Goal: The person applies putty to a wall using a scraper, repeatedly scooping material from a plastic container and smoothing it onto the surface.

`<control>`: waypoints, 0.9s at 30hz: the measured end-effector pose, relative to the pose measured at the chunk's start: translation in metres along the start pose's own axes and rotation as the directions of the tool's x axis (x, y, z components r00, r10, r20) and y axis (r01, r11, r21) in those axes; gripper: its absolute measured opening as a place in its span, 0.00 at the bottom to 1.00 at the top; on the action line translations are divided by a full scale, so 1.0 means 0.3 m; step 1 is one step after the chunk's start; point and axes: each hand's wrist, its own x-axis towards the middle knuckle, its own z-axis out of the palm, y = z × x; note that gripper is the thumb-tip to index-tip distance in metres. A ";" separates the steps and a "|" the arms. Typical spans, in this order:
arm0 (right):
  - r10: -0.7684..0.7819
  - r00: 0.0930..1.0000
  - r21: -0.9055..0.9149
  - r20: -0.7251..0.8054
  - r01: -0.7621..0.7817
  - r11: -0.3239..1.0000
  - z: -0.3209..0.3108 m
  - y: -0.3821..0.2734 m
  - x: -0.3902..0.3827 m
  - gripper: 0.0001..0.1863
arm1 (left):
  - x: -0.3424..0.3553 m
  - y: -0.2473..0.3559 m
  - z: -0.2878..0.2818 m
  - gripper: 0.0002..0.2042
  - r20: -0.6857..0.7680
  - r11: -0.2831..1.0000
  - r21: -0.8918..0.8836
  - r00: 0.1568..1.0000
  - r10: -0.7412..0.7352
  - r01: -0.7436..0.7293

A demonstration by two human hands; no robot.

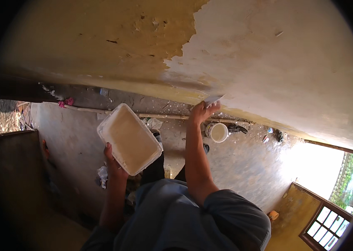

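Observation:
My left hand [115,164] grips the near left rim of a white rectangular plastic tub [129,139], thumb on the edge and fingers hidden beneath. Pale, creamy paste coats the inside of the tub. Out ahead, my right hand [203,112] is closed around a flat putty knife [214,99], whose blade lies close to the lower part of the wall; whether it touches is hard to tell. The wall [260,54] carries a whitish coat on the right, with a ragged border against bare ochre paint on the left.
Below my right hand stands a round white bucket [218,132], with a dark cloth-like thing [238,129] beside it. A long pole [164,116] lies along the wall's foot among paint flecks and scraps. Crumpled plastic [102,172] is on the floor at left. Bright doorways open at both sides.

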 end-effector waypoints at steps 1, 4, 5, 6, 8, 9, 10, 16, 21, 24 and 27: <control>-0.077 0.995 -0.049 -0.061 0.074 0.996 0.069 -0.033 0.014 0.24 | 0.001 0.001 0.010 0.34 -0.001 1.000 0.002 1.000 -0.002 0.002; -0.560 0.825 -0.430 -0.081 0.478 0.766 0.334 -0.009 -0.096 0.25 | 0.002 0.006 0.035 0.34 0.014 1.000 0.005 1.000 0.012 -0.012; -0.533 0.844 -0.375 -0.049 0.480 0.794 0.418 -0.011 -0.188 0.25 | 0.011 0.007 0.042 0.34 0.047 1.000 0.014 0.999 0.023 -0.024; -0.507 0.862 -0.321 -0.013 0.477 0.818 0.476 -0.017 -0.261 0.25 | 0.017 0.005 0.046 0.34 0.075 0.999 0.022 0.997 0.031 -0.032; -0.184 0.961 -0.189 0.208 0.224 0.956 0.470 -0.020 -0.374 0.29 | 0.016 0.004 0.029 0.35 0.061 0.998 0.025 0.997 0.050 -0.051; -0.161 0.938 -0.178 0.306 0.222 0.959 0.427 -0.002 -0.377 0.29 | 0.018 0.005 0.022 0.35 0.036 0.998 0.029 0.998 0.054 -0.055; -0.138 0.905 -0.172 0.402 0.223 0.960 0.358 0.058 -0.351 0.29 | 0.015 0.003 0.014 0.35 0.010 0.998 0.028 0.999 0.054 -0.054; 0.047 0.996 -0.128 -0.077 -0.057 0.990 -0.184 0.423 0.092 0.18 | 0.014 -0.010 -0.026 0.34 0.008 0.999 0.030 1.000 0.018 -0.018; 0.271 0.962 0.336 0.023 -0.263 0.904 -0.174 0.562 0.314 0.19 | 0.028 -0.009 -0.029 0.34 0.016 0.998 0.053 0.999 0.041 -0.042; -0.167 0.986 -0.258 -0.027 0.155 0.954 0.126 0.485 0.131 0.27 | 0.041 -0.010 -0.059 0.34 0.041 0.995 0.059 0.996 0.078 -0.081; 0.023 0.964 -0.389 0.266 0.085 0.917 0.355 0.386 -0.135 0.35 | 0.042 -0.003 -0.053 0.33 0.076 0.990 0.088 0.992 0.105 -0.111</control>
